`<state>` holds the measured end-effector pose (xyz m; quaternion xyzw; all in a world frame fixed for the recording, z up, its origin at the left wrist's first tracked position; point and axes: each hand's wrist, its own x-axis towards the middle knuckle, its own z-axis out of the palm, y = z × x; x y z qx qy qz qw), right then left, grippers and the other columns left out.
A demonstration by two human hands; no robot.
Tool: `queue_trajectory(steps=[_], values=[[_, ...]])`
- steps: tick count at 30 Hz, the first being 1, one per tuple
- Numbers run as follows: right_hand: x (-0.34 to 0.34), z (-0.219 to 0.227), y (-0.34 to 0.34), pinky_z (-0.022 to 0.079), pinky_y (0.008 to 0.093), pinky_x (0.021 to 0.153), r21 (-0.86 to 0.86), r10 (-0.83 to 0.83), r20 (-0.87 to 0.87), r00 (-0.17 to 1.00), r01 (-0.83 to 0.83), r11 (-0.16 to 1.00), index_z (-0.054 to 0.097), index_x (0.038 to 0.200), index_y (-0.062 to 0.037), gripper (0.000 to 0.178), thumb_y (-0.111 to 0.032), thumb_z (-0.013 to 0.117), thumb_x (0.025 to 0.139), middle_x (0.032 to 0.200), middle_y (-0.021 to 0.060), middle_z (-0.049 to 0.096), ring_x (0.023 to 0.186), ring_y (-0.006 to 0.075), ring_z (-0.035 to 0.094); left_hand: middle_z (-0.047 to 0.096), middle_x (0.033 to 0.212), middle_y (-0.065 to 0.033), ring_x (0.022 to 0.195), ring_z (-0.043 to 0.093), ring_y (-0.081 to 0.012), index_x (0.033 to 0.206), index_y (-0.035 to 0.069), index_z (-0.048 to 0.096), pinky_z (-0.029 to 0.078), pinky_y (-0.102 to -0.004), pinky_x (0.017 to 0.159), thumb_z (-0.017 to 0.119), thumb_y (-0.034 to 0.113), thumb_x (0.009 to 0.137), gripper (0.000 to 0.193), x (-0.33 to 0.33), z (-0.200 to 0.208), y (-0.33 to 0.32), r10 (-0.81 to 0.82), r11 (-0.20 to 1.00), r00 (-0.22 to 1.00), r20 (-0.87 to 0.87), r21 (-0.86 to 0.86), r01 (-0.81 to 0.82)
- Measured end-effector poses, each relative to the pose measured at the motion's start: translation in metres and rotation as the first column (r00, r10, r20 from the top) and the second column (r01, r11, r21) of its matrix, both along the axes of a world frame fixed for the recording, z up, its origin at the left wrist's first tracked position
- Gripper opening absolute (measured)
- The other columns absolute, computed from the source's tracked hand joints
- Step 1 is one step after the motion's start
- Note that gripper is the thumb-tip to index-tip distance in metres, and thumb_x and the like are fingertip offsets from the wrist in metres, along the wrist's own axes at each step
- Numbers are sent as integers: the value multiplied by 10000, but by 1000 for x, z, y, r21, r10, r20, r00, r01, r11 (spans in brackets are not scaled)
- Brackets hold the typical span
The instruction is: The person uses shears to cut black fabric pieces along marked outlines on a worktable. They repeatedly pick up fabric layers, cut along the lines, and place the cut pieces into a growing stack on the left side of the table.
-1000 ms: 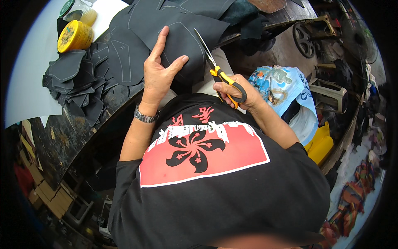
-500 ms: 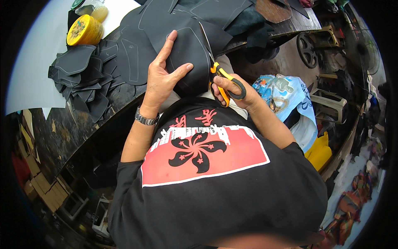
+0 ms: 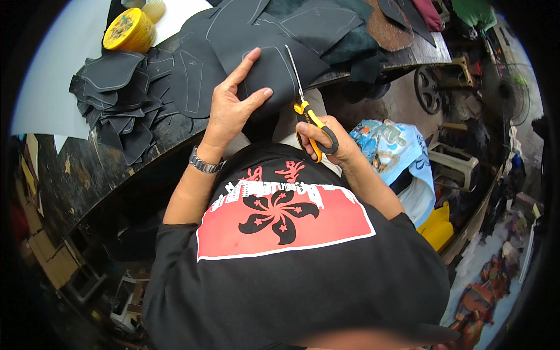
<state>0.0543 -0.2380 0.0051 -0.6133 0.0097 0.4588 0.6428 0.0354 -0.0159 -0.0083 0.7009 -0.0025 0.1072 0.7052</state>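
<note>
My right hand grips a pair of scissors with yellow and black handles. Their slim blades point away from me, along the right edge of a black leather-like sheet with a pale outline drawn on it. My left hand holds that sheet from its left side, thumb and forefinger stretched over the top; the other fingers are mostly hidden. Part of the sheet reaches past the table edge toward my lap. More black sheets with drawn outlines lie beyond it.
Left of my hands, a heap of cut black pieces lies on the dark worn table. Behind it stands a round yellow tub. To my right are a light-blue printed bag, a plastic stool and a black handwheel.
The scissor blades have come closer together and lie a little lower in the picture. The view has shifted slightly; my left hand keeps its place on the sheet.
</note>
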Motion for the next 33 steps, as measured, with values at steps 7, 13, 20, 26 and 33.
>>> queue_trajectory(steps=[7,13,20,26,33], values=[[15,-3,10,463,237,491,37,1,18,1000,-1,999,592,720,-44,440,-453,690,848,603,54,562,495,133,558,445,1451,-132,1349,394,-197,1420,-8,404,283,-294,1113,702,27,793,695,-7,5,7,-59,997,998,-4,-58,59],[3,-5,13,372,212,390,25,-8,53,999,7,1000,568,694,-43,378,-350,665,892,537,35,515,398,100,458,446,1449,-135,1333,406,-184,1417,-12,405,296,-295,1107,699,39,798,687,-9,3,14,-49,998,999,-11,-49,49],[1,-3,11,403,222,422,1,22,54,998,-22,1000,579,711,-35,385,-360,642,907,565,46,536,429,115,492,472,1424,-116,1265,461,-162,1420,-2,411,336,-283,1076,690,22,809,673,1,1,14,-8,997,1000,-23,-73,6],[12,-2,16,437,237,448,99,-41,73,996,34,994,590,739,-29,418,-416,687,861,591,64,565,441,148,537,458,1442,-104,1326,408,-178,1433,22,402,273,-303,1119,698,24,789,708,0,6,11,-4,1000,998,55,-15,5],[5,-3,11,388,217,389,56,-19,69,997,15,998,580,698,-34,414,-397,725,834,541,48,530,401,113,489,369,1507,-108,1391,331,-200,1465,35,342,228,-311,1144,706,43,780,777,-4,9,19,11,1000,999,44,9,-12]])
